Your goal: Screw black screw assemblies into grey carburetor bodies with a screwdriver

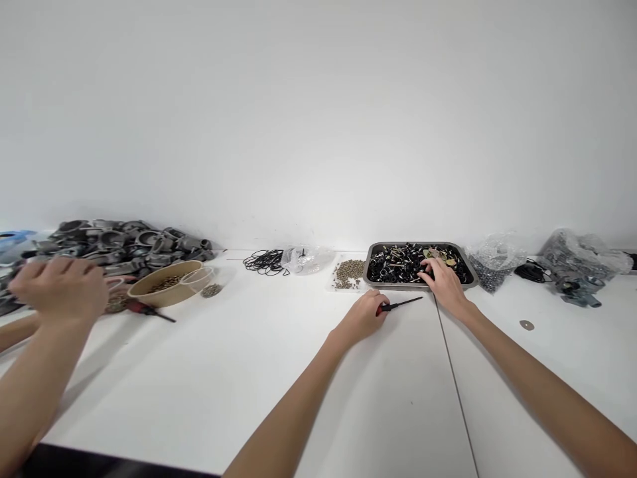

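My left hand point(365, 315) is closed around a screwdriver point(404, 303) with a red and black handle. Its dark shaft points right, just in front of the tray. My right hand point(444, 284) reaches over the front rim of a dark metal tray point(398, 287), thumb and fingers apart among the parts. Small black pieces point(393, 262) and metal bits fill most of the tray, with several yellowish discs point(450, 261) near the fingers. Whether the fingertips touch a piece is hard to see.
Beside the tray lie small brass-coloured parts point(350, 271), black cords point(266, 261) and plastic bags point(497, 255). A co-worker's hand point(62, 292) is at left, near a tan bowl point(174, 292), another screwdriver point(149, 310) and piled grey fittings point(119, 242). One flat piece point(526, 325) lies right.
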`<state>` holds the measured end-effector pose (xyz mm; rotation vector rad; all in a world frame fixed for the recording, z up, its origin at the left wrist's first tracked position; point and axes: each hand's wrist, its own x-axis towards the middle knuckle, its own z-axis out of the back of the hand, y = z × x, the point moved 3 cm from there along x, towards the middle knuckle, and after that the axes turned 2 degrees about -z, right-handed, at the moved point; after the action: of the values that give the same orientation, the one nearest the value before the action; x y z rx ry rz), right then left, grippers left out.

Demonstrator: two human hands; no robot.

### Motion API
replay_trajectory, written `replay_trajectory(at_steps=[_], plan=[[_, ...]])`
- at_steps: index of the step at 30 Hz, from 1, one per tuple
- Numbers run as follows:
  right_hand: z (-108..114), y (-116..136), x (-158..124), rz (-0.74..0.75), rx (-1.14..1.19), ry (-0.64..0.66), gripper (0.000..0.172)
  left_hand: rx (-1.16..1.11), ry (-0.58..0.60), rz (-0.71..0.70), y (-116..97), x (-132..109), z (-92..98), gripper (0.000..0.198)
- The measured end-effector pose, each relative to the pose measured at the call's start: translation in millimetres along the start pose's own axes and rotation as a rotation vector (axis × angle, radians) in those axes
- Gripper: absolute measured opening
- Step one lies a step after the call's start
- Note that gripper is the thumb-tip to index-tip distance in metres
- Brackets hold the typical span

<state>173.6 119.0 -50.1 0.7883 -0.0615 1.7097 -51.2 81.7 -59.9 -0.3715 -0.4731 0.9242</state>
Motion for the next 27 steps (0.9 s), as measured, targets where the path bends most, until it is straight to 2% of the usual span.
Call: replay_trajectory(at_steps=[4, 7, 9, 10, 14, 17, 21, 24, 27], plan=[[2.8, 23.2, 8.4, 0.026, -0.020, 0.045, 0.019, -0.023, -0.003, 0.017, 3.6, 0.9, -0.1, 0.017], [-5.7, 50.4, 23.4, 0.076, 0.052, 0.273, 0.016, -0.052, -0.013, 0.041, 5.6, 0.1, 0.0, 0.015], [-13.4, 63.3, 35.2, 0.078, 0.071, 0.407, 0.009, -0.067, -0.021, 0.059, 6.6, -1.0, 0.3, 0.014], [-16.9, 66.7, 41.0, 0.065, 0.069, 0.452, 0.007, -0.067, -0.022, 0.065, 6.9, -1.6, 0.4, 0.015], [-25.6, 66.7, 57.0, -0.002, 0.058, 0.537, 0.020, -0.043, 0.003, 0.044, 7.5, -2.9, -0.8, 0.018], [-27.7, 63.9, 57.9, -0.032, 0.056, 0.524, 0.024, -0.026, 0.006, 0.021, 8.5, -2.3, -2.4, 0.019], [-29.0, 60.9, 51.8, -0.048, 0.060, 0.423, 0.024, -0.005, -0.014, 0.004, 11.4, -1.5, -4.9, 0.018], [-28.0, 53.8, 48.5, -0.009, 0.105, 0.378, 0.024, 0.050, -0.044, 0.013, 14.8, -2.0, -6.2, 0.019], [-21.4, 38.8, 48.7, 0.034, 0.130, 0.314, 0.023, 0.100, -0.004, 0.038, 17.7, -3.0, -7.9, 0.021]])
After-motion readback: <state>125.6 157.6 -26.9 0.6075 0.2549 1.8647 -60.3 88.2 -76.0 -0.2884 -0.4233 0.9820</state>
